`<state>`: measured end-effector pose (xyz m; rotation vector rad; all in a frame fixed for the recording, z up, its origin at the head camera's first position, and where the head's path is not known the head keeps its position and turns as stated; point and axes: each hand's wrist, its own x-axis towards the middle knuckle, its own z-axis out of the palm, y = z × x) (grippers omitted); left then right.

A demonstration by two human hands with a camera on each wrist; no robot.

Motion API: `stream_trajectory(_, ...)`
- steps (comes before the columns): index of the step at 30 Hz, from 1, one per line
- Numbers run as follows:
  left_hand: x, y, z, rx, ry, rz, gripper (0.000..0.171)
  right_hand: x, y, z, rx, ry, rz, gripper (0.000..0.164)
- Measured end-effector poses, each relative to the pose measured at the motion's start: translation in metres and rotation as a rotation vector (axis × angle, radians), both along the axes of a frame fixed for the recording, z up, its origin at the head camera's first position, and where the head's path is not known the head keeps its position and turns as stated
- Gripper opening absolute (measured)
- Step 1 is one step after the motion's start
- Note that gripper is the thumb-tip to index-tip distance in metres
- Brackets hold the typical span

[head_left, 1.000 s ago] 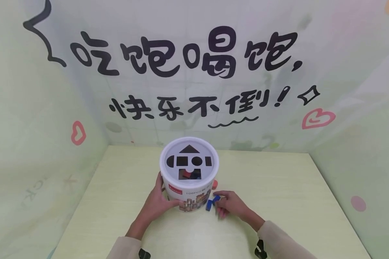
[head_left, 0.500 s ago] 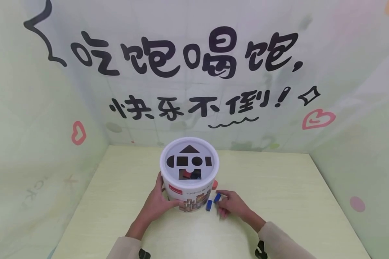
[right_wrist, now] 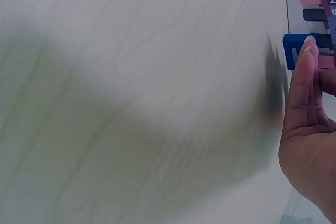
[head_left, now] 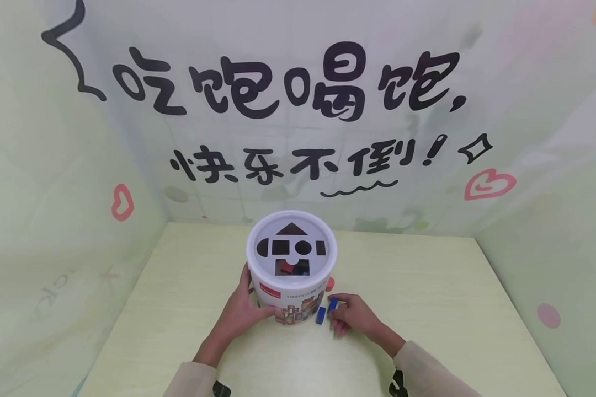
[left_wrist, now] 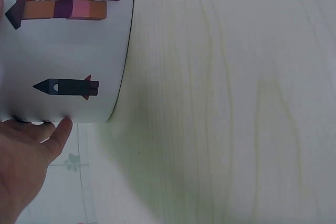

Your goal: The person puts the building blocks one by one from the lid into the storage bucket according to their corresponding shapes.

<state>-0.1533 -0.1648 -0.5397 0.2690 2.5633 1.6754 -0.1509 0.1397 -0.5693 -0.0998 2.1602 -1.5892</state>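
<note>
A white lidded bucket (head_left: 268, 278) stands upright on the table, its lid (head_left: 263, 267) cut with shaped holes. My left hand (head_left: 240, 311) grips its left side, thumb across the front. Beside the bucket's lower right, my right hand (head_left: 352, 315) pinches a small blue block (head_left: 333, 304) between thumb and fingers. A second blue block (head_left: 320, 316) stands on the table between that hand and the bucket. In the right wrist view, blue shows right beyond the fingertips (right_wrist: 310, 40). The left wrist view has the left fingers (left_wrist: 60, 135) against the bucket's wall.
A round red-orange block (head_left: 330, 284) lies partly hidden behind the bucket's right side. More blocks, one of them red (head_left: 287, 268), show through the lid's front hole. A printed cloth wall (head_left: 298, 204) borders the light wooden table (head_left: 407, 270) at the back and sides.
The blue block in my right fingers has turned from slanted to more upright and now stands a little apart from the other blue block. My left hand stays on the bucket.
</note>
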Motion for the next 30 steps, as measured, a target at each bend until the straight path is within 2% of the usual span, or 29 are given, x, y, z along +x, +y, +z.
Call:
stream_trajectory(5,0.001,-0.002,-0.002,0.002,-0.002,-0.002,0.130,0.001,0.001,0.007,0.029,0.012,0.027,0.045)
stream_trajectory(11,0.000,-0.002,-0.002,0.001,0.001,0.001,0.130,-0.002,0.005,0.021,0.013,0.022,0.029,0.048)
stream_trajectory(19,-0.001,-0.001,-0.001,-0.004,0.010,0.004,0.129,-0.009,0.010,0.042,0.024,0.026,0.057,0.041)
stream_trajectory(30,0.000,0.000,0.000,-0.010,-0.014,0.001,0.130,-0.021,0.013,0.077,0.015,0.080,0.112,0.036)
